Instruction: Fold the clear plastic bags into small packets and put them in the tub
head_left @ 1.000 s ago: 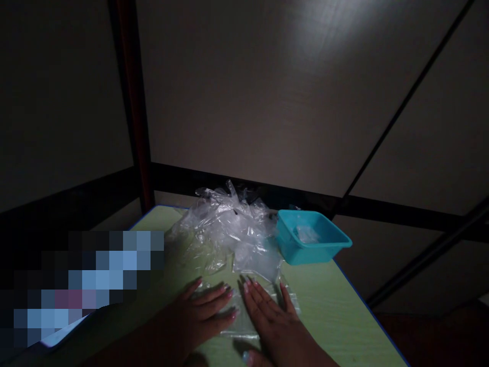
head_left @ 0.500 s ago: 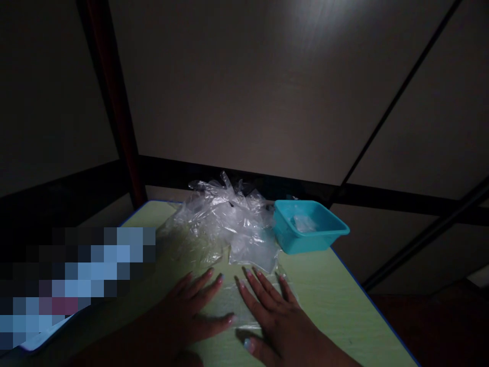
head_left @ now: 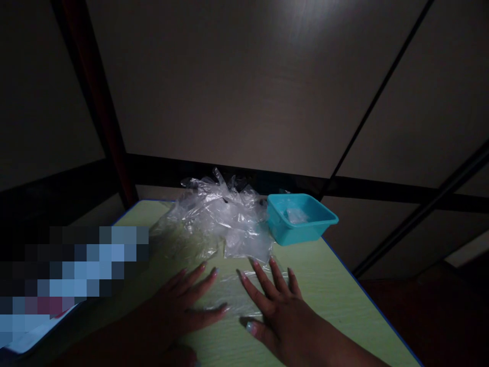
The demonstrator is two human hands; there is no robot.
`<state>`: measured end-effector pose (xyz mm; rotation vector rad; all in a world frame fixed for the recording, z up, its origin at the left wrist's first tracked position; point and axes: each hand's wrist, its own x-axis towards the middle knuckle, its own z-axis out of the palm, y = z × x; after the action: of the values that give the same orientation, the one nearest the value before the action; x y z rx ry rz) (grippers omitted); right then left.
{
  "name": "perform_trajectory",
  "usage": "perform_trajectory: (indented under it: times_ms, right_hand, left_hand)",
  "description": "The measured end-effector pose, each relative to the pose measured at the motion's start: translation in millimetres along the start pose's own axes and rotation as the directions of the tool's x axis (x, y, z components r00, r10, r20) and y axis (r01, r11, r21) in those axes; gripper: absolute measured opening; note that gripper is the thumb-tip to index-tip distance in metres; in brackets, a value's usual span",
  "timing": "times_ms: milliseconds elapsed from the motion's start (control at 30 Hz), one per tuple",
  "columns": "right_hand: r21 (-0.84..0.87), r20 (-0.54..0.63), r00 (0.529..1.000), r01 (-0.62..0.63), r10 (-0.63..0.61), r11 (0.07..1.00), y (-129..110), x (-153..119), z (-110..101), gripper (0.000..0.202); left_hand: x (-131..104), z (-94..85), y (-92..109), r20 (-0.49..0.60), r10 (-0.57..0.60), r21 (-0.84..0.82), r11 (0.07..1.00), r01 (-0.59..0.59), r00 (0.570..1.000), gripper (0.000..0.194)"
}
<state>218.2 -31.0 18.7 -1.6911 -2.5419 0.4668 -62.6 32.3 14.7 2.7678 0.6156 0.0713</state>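
A thin sheet of clear plastic, seemingly a bag (head_left: pixel 233 295), lies flat on the pale green table (head_left: pixel 328 306). On its left side rests my left hand (head_left: pixel 183 306), palm down with fingers spread. My right hand (head_left: pixel 280 311) lies on its right side, also flat with fingers apart. Neither hand grips anything. Just beyond my fingertips is a loose heap of crumpled clear plastic (head_left: pixel 214 214), shiny and tangled, with one flatter piece at its near right corner. The sheet's outline is hard to make out under my hands.
A turquoise plastic basin (head_left: pixel 300 235) stands at the table's far right edge, with a small clear packet (head_left: pixel 297 215) inside. Dark-trimmed panels (head_left: pixel 229 92) rise behind the table. At the left, a blurred-out bright object (head_left: pixel 87 275) lies along the edge.
My right hand has slid a little to the right across the plastic, its fingers spreading wider. My left hand stays about where it was. The whole view has shifted slightly.
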Motion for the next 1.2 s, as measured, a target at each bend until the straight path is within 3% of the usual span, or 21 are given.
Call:
perform_trajectory:
  times_ms: [100, 200, 333, 433, 600, 800, 1200]
  right_hand:
    - [-0.019, 0.013, 1.0, -0.011, 0.011, 1.0, 0, 0, -1, 0.072]
    - [-0.048, -0.04, 0.999, 0.03, -0.032, 0.998, 0, 0, -2, 0.074]
    - [-0.085, -0.12, 0.984, 0.124, -0.134, 0.989, -5, 1, -4, 0.075]
    - [-0.06, -0.118, 0.975, 0.181, -0.187, 0.982, -8, 5, -1, 0.07]
    - [-0.048, -0.173, 0.975, 0.133, -0.14, 0.99, -6, 15, 4, 0.063]
    - [-0.016, -0.104, 0.99, 0.089, -0.09, 0.996, -2, 19, 7, 0.058]
    - [-0.023, -0.083, 0.994, 0.069, -0.071, 0.997, -1, 19, 10, 0.063]
  left_hand:
    - [1, -3.1, 6, -0.028, -0.02, 0.023, 1.0, 0.021, 0.999, 0.074]
    - [4, -4.2, 14, -0.06, 0.031, 0.067, 0.997, -0.027, 0.998, 0.077]
    - [8, -1.2, 19, -0.085, 0.087, 0.053, 0.995, -0.082, 0.993, 0.057]
    - [8, 3.3, 18, -0.055, 0.075, 0.064, 0.995, -0.072, 0.996, 0.06]
    - [8, 12.4, 10, -0.022, 0.052, 0.063, 0.997, -0.051, 0.998, 0.072]
    - [6, 8.2, 12, 0.092, 0.009, 0.033, 0.999, -0.012, 0.996, 0.075]
    - [-14, -1.7, 10, 0.098, -0.076, 0.168, 0.984, 0.059, 0.992, 0.072]
